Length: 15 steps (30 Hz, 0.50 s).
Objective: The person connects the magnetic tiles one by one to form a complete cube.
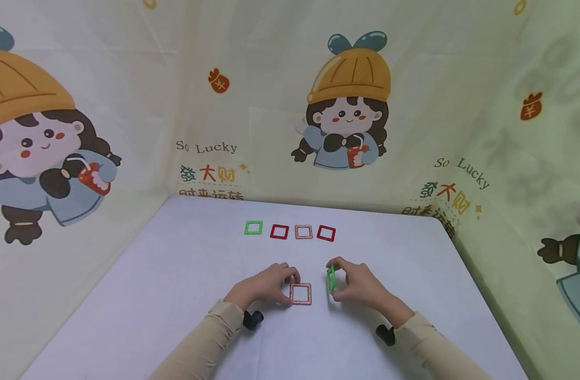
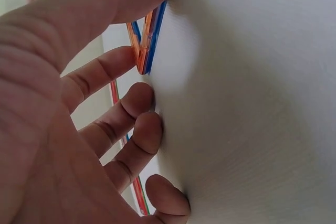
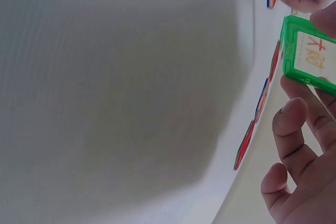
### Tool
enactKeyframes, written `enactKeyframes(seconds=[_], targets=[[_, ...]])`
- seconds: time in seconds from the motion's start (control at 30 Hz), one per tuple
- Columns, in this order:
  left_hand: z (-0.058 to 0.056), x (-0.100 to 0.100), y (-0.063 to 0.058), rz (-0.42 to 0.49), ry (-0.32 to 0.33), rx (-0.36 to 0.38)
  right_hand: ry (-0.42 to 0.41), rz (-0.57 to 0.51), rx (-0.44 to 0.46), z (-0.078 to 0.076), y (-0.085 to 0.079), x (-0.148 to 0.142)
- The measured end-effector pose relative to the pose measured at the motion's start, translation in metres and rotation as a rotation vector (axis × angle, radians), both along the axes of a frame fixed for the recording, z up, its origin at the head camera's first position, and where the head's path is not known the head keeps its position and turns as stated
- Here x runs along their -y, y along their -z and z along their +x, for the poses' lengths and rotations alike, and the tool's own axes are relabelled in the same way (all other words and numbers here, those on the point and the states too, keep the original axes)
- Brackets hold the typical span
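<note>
An orange square frame tile (image 1: 310, 294) with an open middle lies on the table; its edge shows a blue underside (image 2: 153, 45) in the left wrist view. My left hand (image 1: 268, 285) pinches its left side between thumb and index finger, the other fingertips down by the table. To the right, my right hand (image 1: 364, 286) holds a green square frame tile (image 3: 290, 51) upright on edge between thumb and fingers. A gap separates the two tiles. In the right wrist view, the green tile runs past the picture's right edge.
Farther back, a row of similar frame tiles lies flat: a green one (image 1: 253, 234), a red one (image 1: 279, 238), an orange one (image 1: 303, 238) and another red one (image 1: 325, 240). A printed cloth (image 1: 271, 174) hangs behind the white table (image 1: 185, 253) and at both sides.
</note>
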<state>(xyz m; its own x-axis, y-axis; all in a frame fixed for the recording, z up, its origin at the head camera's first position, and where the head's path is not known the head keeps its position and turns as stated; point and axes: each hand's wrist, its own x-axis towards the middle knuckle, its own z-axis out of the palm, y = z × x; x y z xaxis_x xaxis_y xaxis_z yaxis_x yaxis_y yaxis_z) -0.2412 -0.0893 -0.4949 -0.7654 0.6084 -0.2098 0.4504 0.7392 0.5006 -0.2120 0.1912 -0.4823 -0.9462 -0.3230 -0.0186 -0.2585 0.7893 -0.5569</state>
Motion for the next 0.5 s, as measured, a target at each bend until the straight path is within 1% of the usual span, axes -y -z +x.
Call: enactKeyframes(seconds=[0.2,0.33,0.5], targets=[[0.0,-0.002,-0.002,-0.016,0.006,-0.001,-0.015,0.008,-0.023,0.004,-0.001,0.005],[-0.001,-0.002,0.0,-0.02,0.006,0.003,-0.02,0.023,-0.04,0.006,-0.001,0.01],[-0.002,-0.002,0.002,-0.019,0.007,0.002,-0.033,0.045,-0.033,0.01,0.002,0.016]])
